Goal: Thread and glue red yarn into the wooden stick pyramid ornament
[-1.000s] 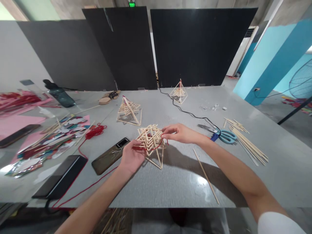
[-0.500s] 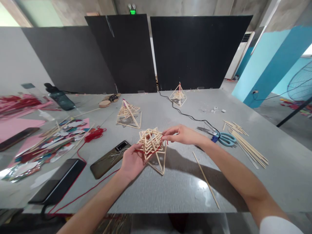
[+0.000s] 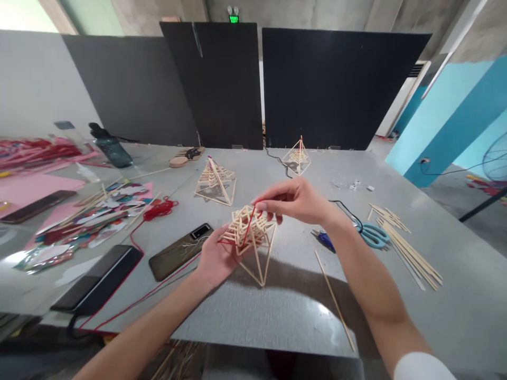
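Note:
My left hand [image 3: 218,256] is closed on the left side of a pyramid frame [image 3: 259,258] built from thin wooden sticks, tilted just above or on the table. Red yarn [image 3: 249,228] runs across the frame's stacked sticks. Above it, my right hand [image 3: 287,200] pinches the yarn's end between thumb and fingers and holds it taut. From my left hand the yarn trails toward the table's front edge, and a tangled red clump [image 3: 160,209] lies to the left. Fingertips of my left hand are partly hidden behind the sticks.
Two more stick pyramids, one nearer [image 3: 216,182] and one farther [image 3: 299,157], stand behind. At left lie a phone [image 3: 178,253], a black power bank [image 3: 99,277] and paper scraps. Scissors [image 3: 374,236], loose sticks [image 3: 412,250] and a single stick [image 3: 335,301] lie at right.
My right hand has lifted the yarn up and slightly left over the frame, pulling it straight. My left hand keeps its hold. The view has shifted a little to the left.

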`<state>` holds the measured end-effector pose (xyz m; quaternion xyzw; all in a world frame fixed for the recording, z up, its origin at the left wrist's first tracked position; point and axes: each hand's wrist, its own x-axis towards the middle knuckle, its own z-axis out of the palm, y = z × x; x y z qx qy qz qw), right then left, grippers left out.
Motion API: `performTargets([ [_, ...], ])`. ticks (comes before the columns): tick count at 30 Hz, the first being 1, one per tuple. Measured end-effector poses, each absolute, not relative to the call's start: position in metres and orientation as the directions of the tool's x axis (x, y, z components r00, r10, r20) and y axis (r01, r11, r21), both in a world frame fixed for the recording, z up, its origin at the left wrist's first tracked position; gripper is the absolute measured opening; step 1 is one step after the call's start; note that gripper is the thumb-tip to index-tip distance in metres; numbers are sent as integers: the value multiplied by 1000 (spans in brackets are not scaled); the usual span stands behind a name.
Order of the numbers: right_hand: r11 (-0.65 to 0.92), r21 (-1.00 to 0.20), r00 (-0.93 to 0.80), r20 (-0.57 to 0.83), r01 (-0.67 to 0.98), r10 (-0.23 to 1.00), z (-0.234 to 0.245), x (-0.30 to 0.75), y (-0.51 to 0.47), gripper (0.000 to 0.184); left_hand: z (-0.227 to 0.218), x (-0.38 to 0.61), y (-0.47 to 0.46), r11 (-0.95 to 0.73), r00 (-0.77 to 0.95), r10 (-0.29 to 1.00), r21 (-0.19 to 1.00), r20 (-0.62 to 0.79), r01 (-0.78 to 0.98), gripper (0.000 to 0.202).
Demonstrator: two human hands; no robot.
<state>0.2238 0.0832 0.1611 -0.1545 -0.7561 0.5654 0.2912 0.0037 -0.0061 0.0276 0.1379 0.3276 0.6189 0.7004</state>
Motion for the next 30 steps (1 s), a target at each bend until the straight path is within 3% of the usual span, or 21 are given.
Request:
performTargets([
  [4,66,-959,-761,259,-275,595,149,191,73,37,17,4,-9,149,79,988,662,-135,-735,35],
  [6,-2,-958,-800,240,-288,550,141,180,62,36,10,4,-10,102,88,994,706,-57,-701,27],
  [10,86,-969,-869,246,-232,430,131,171,51,28,-2,5,-11,81,83,996,761,-37,-644,18],
  [13,133,-942,-758,327,-308,565,133,172,59,24,-4,10,-12,150,104,989,784,-109,-602,27],
  [16,158,-903,-580,382,-399,719,142,179,71,19,-2,19,-12,159,63,987,803,-150,-575,52],
  [20,206,-863,-514,450,-462,730,153,190,73,22,0,27,-10,205,62,977,807,-206,-554,52],
  [25,345,-902,-731,416,-258,541,149,197,74,26,-6,27,-8,185,5,974,782,-226,-596,57],
  [30,547,-837,-741,368,-2,561,146,207,85,31,-17,24,-12,199,-35,960,765,-277,-613,51],
])
